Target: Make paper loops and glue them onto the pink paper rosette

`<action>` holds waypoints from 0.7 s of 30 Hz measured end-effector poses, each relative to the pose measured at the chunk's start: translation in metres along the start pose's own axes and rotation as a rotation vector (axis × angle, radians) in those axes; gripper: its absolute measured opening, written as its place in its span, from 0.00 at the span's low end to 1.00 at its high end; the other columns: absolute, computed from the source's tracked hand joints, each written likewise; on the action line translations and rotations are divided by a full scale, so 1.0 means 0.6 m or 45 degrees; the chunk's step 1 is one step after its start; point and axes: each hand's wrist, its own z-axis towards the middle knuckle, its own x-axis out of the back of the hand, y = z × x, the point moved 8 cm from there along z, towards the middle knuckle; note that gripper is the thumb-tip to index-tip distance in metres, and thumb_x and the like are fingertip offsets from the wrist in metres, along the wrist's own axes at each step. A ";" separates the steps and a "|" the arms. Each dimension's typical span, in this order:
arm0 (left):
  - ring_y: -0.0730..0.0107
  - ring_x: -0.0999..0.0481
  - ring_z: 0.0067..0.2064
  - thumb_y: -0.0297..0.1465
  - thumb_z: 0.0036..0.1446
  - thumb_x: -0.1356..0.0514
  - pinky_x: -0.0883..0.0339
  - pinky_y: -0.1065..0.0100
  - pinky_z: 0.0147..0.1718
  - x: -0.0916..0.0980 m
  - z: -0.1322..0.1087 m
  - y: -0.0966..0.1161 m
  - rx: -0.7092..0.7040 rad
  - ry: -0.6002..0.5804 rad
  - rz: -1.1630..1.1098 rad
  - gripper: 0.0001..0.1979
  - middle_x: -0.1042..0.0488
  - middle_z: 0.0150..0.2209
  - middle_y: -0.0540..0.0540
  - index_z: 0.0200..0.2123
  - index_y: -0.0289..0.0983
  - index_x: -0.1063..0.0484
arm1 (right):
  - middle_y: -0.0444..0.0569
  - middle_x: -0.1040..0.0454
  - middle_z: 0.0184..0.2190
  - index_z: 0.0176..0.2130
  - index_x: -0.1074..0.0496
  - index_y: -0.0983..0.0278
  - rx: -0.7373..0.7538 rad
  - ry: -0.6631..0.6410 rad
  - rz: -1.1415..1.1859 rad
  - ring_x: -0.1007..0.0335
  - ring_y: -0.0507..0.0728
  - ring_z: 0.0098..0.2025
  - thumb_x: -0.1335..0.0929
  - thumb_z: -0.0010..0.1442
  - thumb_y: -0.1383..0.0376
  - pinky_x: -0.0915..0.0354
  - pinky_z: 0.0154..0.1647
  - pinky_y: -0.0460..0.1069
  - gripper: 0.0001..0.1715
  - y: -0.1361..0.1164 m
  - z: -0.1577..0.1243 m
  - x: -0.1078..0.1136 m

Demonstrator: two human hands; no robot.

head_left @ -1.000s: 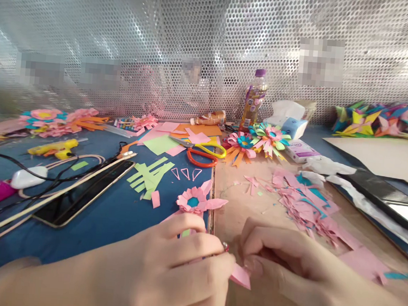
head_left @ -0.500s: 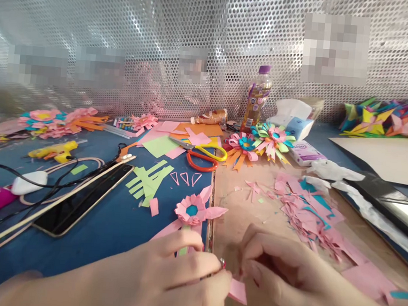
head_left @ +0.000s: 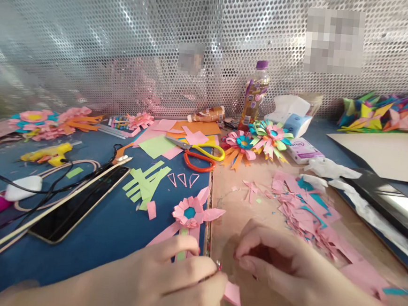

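Note:
My left hand [head_left: 165, 282] is closed near the bottom centre, its thumb and fingers pinching a small pink paper piece [head_left: 232, 294]. My right hand [head_left: 279, 267] is curled beside it, fingertips pinched on the same pink paper piece from the right. Both hands rest over the seam between the blue mat [head_left: 106, 225] and the brown board [head_left: 242, 208]. Just beyond the left hand lies a pink paper flower [head_left: 189, 212] with a teal centre and a green stem strip.
A phone [head_left: 76, 204] lies left with cables and a glue gun [head_left: 46, 152]. Green strips [head_left: 147, 181], scissors [head_left: 200, 153], paper flowers [head_left: 257, 140], a bottle [head_left: 254, 95], a tissue box [head_left: 291, 120] stand behind. Pink scraps [head_left: 305, 208] pile on the right; a perforated metal screen [head_left: 127, 48] closes the back.
The view has tilted down slightly, so both hands sit lower in the frame. The hands keep pinching the pink piece, with only small finger shifts.

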 end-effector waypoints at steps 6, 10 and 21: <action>0.66 0.28 0.40 0.23 0.58 0.48 0.33 0.60 0.41 -0.028 -0.005 -0.004 -0.010 -0.133 -0.003 0.11 0.24 0.38 0.47 0.32 0.36 0.26 | 0.43 0.30 0.29 0.32 0.31 0.62 -0.021 0.007 0.114 0.33 0.52 0.33 0.33 0.58 0.60 0.37 0.35 0.47 0.07 0.016 0.000 -0.001; 0.63 0.28 0.38 0.21 0.57 0.49 0.33 0.58 0.37 -0.036 -0.001 -0.010 -0.149 -0.251 0.042 0.11 0.24 0.37 0.43 0.34 0.34 0.26 | 0.43 0.29 0.30 0.32 0.30 0.62 0.031 0.031 0.116 0.33 0.52 0.34 0.33 0.58 0.61 0.37 0.35 0.47 0.06 0.013 0.000 0.007; 0.65 0.28 0.37 0.32 0.59 0.43 0.36 0.61 0.39 -0.037 0.017 -0.021 -0.089 -0.281 -0.089 0.10 0.24 0.35 0.44 0.30 0.32 0.27 | 0.42 0.29 0.34 0.46 0.27 0.55 0.121 0.007 0.011 0.32 0.51 0.36 0.39 0.64 0.57 0.37 0.38 0.44 0.15 -0.009 -0.012 0.013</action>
